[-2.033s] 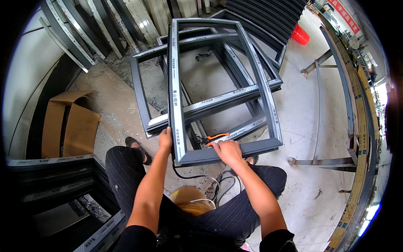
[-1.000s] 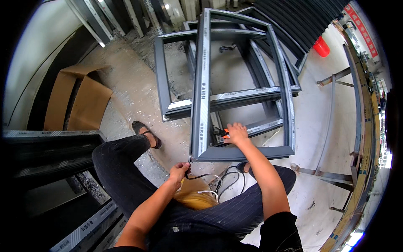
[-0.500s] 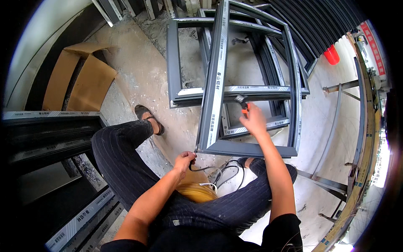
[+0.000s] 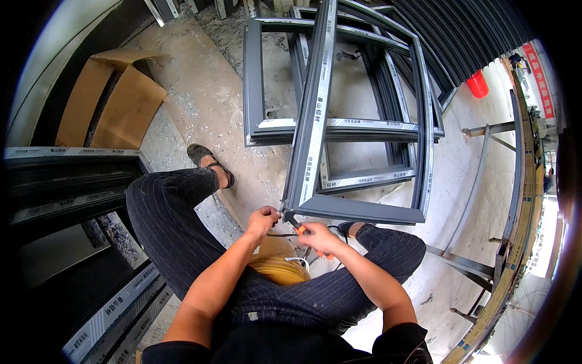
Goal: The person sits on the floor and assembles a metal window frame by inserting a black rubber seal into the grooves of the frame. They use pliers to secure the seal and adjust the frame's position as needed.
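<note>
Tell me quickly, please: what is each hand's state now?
Left hand: closed beside the grey frame; held thing unclear.
Right hand: closed, holding the orange-handled tool.

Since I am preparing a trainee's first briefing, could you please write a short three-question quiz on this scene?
1. Which hand grips the black metal tool with orange handles?
2. True or false: in the view, the brown cardboard box lies to the left of the round red bucket.
3. Fill in the blank: in the view, the tool's head is near the lower ____ corner of the uppermost dark grey rectangular frame.

Key:
1. The right hand.
2. True.
3. Left.
</note>
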`<action>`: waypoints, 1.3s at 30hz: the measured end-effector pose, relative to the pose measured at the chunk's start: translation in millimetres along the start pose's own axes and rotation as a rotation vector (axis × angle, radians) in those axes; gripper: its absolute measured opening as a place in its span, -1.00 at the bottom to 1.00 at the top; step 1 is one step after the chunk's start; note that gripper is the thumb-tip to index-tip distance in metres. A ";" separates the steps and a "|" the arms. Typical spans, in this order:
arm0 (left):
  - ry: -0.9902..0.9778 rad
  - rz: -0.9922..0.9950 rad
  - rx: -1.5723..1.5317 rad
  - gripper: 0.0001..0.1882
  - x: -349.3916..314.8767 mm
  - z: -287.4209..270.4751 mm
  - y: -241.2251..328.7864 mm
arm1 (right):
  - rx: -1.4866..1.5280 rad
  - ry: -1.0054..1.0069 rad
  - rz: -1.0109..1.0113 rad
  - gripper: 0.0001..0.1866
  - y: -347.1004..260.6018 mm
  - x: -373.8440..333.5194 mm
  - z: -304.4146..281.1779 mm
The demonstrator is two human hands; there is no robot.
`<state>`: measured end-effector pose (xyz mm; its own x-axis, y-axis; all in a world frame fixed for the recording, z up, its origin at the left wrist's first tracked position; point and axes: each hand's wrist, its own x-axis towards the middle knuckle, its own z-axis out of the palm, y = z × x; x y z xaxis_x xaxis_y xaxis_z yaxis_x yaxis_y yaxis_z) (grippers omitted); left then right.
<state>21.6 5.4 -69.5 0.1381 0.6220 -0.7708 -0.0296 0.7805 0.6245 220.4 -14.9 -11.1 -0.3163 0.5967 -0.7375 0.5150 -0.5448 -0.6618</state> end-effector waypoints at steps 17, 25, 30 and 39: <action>0.016 0.095 0.630 -0.77 -7.7 -12.0 31.4 | 0.117 -0.064 0.061 -0.84 -14.4 13.6 -1.6; 0.048 0.133 0.822 -0.75 -16.9 -8.7 46.7 | 0.011 -0.003 -0.027 -0.80 -3.6 20.0 2.4; 0.047 0.133 0.813 -0.75 -14.3 -8.3 43.2 | -0.186 0.066 -0.019 -0.75 -13.5 16.0 2.0; 0.105 0.175 0.794 -0.74 -7.3 -10.4 32.3 | -0.684 -0.069 0.053 -0.65 -46.6 -38.1 -15.5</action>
<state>9.4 26.7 -45.1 0.1021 0.7643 -0.6367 0.6732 0.4181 0.6099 220.8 -3.2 50.0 -0.3149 0.5286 -0.7883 0.9111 -0.0645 -0.4072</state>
